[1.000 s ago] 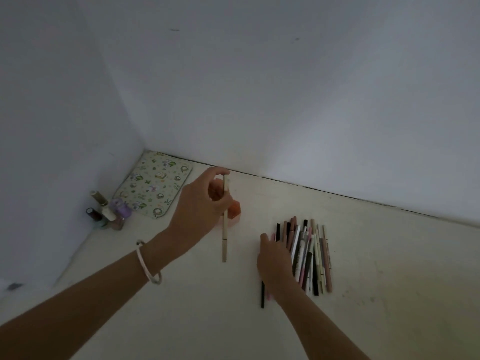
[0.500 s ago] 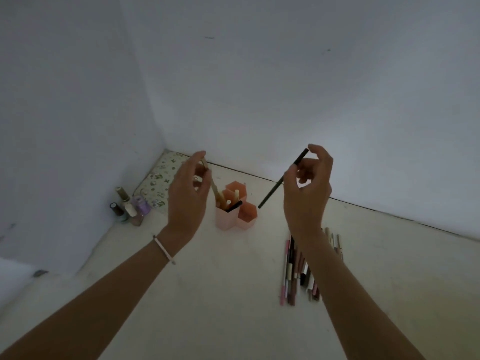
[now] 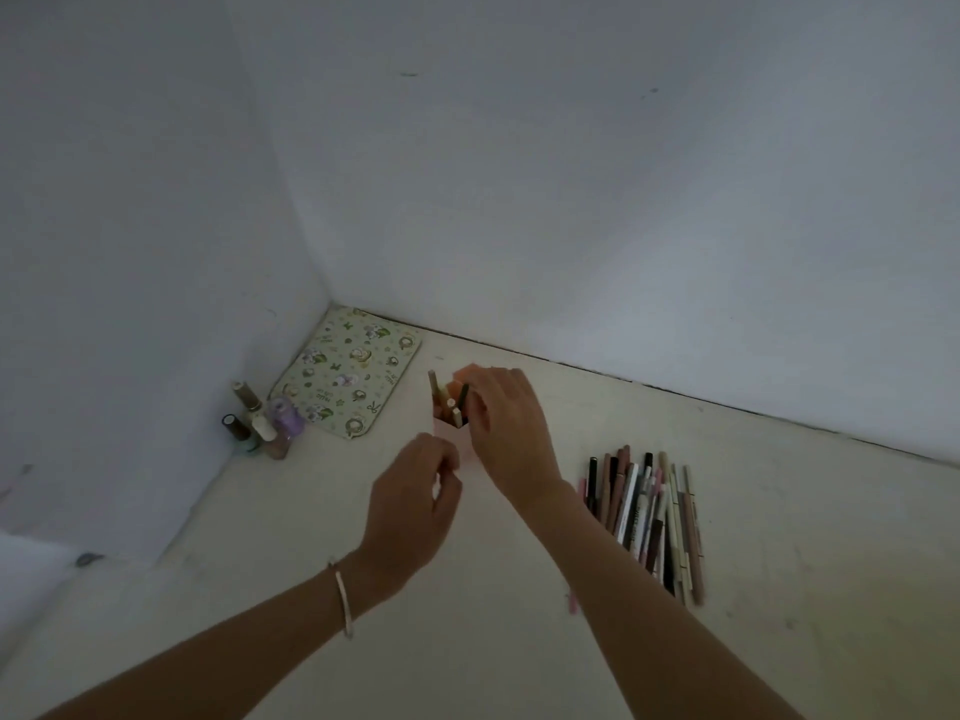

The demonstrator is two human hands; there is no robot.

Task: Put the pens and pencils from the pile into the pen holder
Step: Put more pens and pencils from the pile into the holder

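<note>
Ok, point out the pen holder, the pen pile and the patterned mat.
Pink and orange plastic pen holder (image 3: pixel 460 383), head view, orange rim.
Pile of pens and pencils (image 3: pixel 644 517), head view, middle.
Pale green patterned mat (image 3: pixel 345 376), head view, centre.

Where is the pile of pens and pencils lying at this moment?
The pile lies flat at the lower right of the head view, just right of the right forearm; the pen holder stands to its left, partly behind the right hand.
</note>
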